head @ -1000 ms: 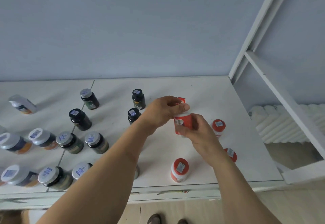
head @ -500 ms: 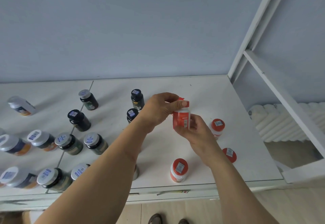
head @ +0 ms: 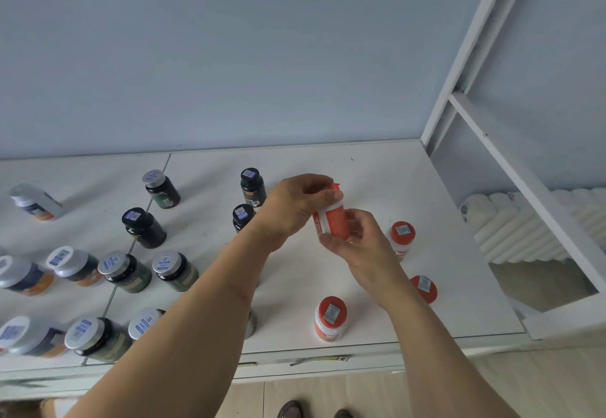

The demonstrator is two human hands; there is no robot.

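- Your left hand (head: 295,208) fingers clamp the red bottle (head: 336,225) at its top; your right hand (head: 359,244) fingers grip its base.
- It has turned since a second ago and now leans toward 11 o'clock; the cap is likely loosening.

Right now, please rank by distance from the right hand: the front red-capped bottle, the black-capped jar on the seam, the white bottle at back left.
Right hand, holding the red bottle:
1. Front red-capped bottle, near edge.
2. Black-capped jar, left, on the seam.
3. White bottle, back left.
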